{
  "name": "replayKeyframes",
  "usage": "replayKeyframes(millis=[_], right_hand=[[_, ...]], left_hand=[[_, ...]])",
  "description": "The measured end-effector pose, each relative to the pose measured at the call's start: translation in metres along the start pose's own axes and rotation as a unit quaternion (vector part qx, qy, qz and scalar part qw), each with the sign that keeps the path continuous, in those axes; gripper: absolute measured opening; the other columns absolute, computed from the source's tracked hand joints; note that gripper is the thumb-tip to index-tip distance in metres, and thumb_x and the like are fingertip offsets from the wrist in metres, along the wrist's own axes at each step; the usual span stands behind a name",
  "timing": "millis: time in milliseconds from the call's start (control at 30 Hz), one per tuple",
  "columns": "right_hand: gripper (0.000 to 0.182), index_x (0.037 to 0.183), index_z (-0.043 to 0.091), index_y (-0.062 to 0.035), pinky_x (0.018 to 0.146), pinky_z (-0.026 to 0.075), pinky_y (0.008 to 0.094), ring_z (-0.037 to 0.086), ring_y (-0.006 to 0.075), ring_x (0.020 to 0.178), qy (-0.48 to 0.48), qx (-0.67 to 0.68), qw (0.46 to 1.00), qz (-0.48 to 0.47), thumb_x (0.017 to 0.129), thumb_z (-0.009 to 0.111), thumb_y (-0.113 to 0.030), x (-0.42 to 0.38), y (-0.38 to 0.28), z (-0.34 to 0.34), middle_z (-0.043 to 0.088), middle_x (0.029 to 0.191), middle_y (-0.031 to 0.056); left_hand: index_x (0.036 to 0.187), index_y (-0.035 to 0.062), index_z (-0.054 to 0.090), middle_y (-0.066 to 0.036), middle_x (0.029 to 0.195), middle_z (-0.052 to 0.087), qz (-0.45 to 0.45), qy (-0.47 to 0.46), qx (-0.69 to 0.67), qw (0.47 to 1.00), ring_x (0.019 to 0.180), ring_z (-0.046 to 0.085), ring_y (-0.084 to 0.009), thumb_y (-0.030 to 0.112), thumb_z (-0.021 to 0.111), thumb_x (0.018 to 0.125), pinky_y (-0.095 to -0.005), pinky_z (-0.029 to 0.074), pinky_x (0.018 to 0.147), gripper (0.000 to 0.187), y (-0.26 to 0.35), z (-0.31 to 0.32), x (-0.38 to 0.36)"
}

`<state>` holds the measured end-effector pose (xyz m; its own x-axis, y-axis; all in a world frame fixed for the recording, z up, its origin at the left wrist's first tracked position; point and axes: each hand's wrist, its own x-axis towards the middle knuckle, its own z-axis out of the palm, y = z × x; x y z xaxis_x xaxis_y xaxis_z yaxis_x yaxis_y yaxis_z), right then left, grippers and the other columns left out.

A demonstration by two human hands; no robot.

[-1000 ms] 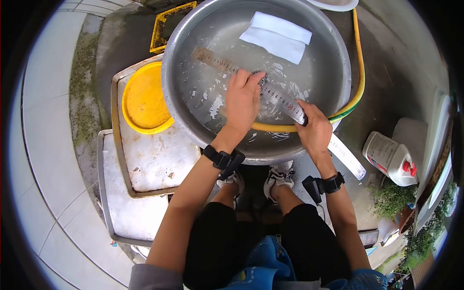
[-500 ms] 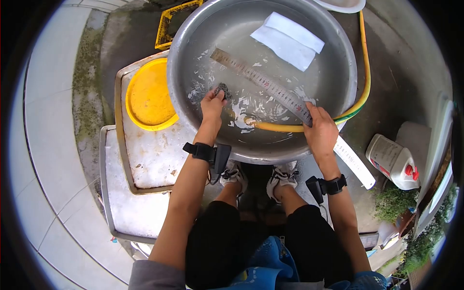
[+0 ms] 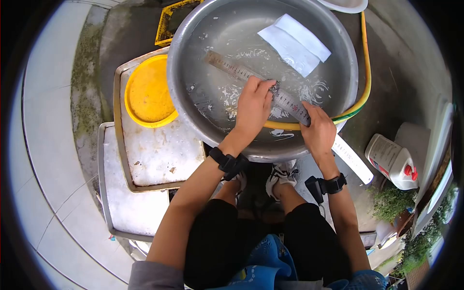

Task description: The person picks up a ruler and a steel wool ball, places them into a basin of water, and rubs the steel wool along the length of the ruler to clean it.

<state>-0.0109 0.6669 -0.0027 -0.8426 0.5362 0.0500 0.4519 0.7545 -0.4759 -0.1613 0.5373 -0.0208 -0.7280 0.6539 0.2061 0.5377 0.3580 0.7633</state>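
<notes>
A long metal ruler slants across the big grey metal basin, its far end at the water and its near end jutting past the rim. My right hand is closed around it near the rim. Fingers bent, my left hand presses a dark scouring pad on the ruler's middle. Most of that pad is hidden by the fingers. A folded white cloth lies in the water at the basin's far right.
A yellow hose curves over the basin's right rim into the water. To the left, a yellow round lid rests on metal trays. A white jug with a red cap stands right; a yellow crate is behind.
My left hand has moved right with the scouring pad, from the water beside the ruler onto the ruler. The white cloth has drifted slightly right. My right hand has barely moved.
</notes>
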Motion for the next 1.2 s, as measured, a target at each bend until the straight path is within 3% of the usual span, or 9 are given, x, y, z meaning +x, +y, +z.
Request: replayKeyframes(millis=[100, 367, 433, 567, 667, 767, 967, 1133, 1200], right_hand=[[0.047, 0.112, 0.068, -0.0126, 0.073, 0.053, 0.0397, 0.066, 0.0301, 0.085, 0.027, 0.019, 0.999, 0.007, 0.067, 0.077, -0.005, -0.001, 0.000, 0.002, 0.065, 0.090, 0.0076], [0.045, 0.112, 0.068, -0.0110, 0.073, 0.053, 0.0399, 0.066, 0.0310, 0.085, 0.017, 0.018, 1.000, 0.014, 0.068, 0.075, -0.004, 0.002, -0.002, -0.008, 0.067, 0.091, 0.0082], [0.045, 0.111, 0.068, -0.0110, 0.073, 0.053, 0.0393, 0.066, 0.0309, 0.086, 0.016, 0.019, 0.999, 0.026, 0.068, 0.075, -0.004, 0.007, -0.004, -0.009, 0.068, 0.093, 0.0083], [0.046, 0.112, 0.068, -0.0108, 0.074, 0.053, 0.0385, 0.066, 0.0307, 0.087, 0.034, 0.022, 0.999, 0.033, 0.067, 0.075, -0.003, 0.003, -0.002, -0.012, 0.068, 0.095, 0.0085], [0.046, 0.111, 0.068, -0.0104, 0.075, 0.054, 0.0381, 0.067, 0.0304, 0.089, 0.019, 0.023, 0.999, 0.029, 0.066, 0.075, -0.002, 0.003, -0.002, -0.016, 0.068, 0.097, 0.0087], [0.048, 0.112, 0.068, -0.0099, 0.075, 0.053, 0.0387, 0.066, 0.0302, 0.087, 0.030, 0.005, 0.999, -0.018, 0.065, 0.075, 0.000, 0.009, -0.005, -0.012, 0.068, 0.095, 0.0085], [0.054, 0.117, 0.065, -0.0112, 0.072, 0.052, 0.0401, 0.063, 0.0306, 0.083, 0.000, 0.034, 0.997, -0.073, 0.065, 0.075, 0.001, 0.017, -0.025, -0.013, 0.063, 0.089, 0.0093], [0.050, 0.116, 0.063, -0.0081, 0.070, 0.052, 0.0400, 0.064, 0.0302, 0.082, -0.065, 0.084, 0.990, -0.090, 0.072, 0.082, -0.025, 0.011, -0.058, 0.021, 0.063, 0.089, 0.0100], [0.050, 0.115, 0.063, -0.0081, 0.070, 0.052, 0.0402, 0.064, 0.0300, 0.082, -0.067, 0.090, 0.988, -0.106, 0.072, 0.082, -0.025, 0.007, -0.063, 0.039, 0.063, 0.089, 0.0096]], left_hand=[[0.110, 0.0071, 0.067, -0.012, 0.093, 0.052, 0.060, -0.029, -0.048, 0.997, 0.086, 0.056, -0.0299, -0.003, 0.063, 0.084, -0.0373, 0.048, 0.077, 0.028, 0.027, 0.016, -0.007], [0.112, 0.0082, 0.069, -0.011, 0.092, 0.052, -0.041, 0.059, 0.078, 0.994, 0.084, 0.056, -0.0289, -0.004, 0.062, 0.084, -0.0374, 0.047, 0.076, 0.032, -0.018, -0.012, 0.013], [0.111, 0.0085, 0.069, -0.011, 0.091, 0.052, 0.029, 0.004, -0.022, 0.999, 0.081, 0.056, -0.0287, -0.005, 0.061, 0.085, -0.0373, 0.047, 0.074, 0.031, 0.013, 0.003, -0.005], [0.112, 0.0088, 0.069, -0.010, 0.090, 0.052, 0.055, 0.020, 0.004, 0.998, 0.078, 0.055, -0.0276, -0.005, 0.061, 0.085, -0.0368, 0.047, 0.072, 0.031, 0.000, 0.000, 0.012], [0.109, 0.0045, 0.068, -0.013, 0.091, 0.053, -0.072, 0.069, 0.065, 0.993, 0.081, 0.057, -0.0309, -0.003, 0.063, 0.083, -0.0397, 0.049, 0.075, 0.027, -0.038, -0.022, 0.030], [0.116, 0.0079, 0.068, -0.009, 0.091, 0.051, -0.053, 0.071, 0.054, 0.995, 0.073, 0.054, -0.0225, -0.001, 0.063, 0.087, -0.0327, 0.047, 0.067, 0.030, -0.021, -0.026, 0.013], [0.115, 0.0070, 0.067, -0.009, 0.100, 0.055, -0.091, 0.134, 0.003, 0.987, 0.081, 0.058, -0.0181, 0.002, 0.063, 0.091, -0.0270, 0.049, 0.067, 0.025, -0.005, -0.071, 0.014], [0.114, 0.0053, 0.068, -0.010, 0.099, 0.056, -0.149, 0.158, 0.035, 0.976, 0.081, 0.058, -0.0192, 0.002, 0.064, 0.090, -0.0281, 0.048, 0.067, 0.025, -0.042, -0.097, -0.009], [0.113, 0.0038, 0.068, -0.012, 0.097, 0.057, -0.173, 0.178, 0.054, 0.967, 0.080, 0.058, -0.0227, 0.003, 0.065, 0.089, -0.0285, 0.047, 0.066, 0.024, -0.061, -0.111, -0.020]])
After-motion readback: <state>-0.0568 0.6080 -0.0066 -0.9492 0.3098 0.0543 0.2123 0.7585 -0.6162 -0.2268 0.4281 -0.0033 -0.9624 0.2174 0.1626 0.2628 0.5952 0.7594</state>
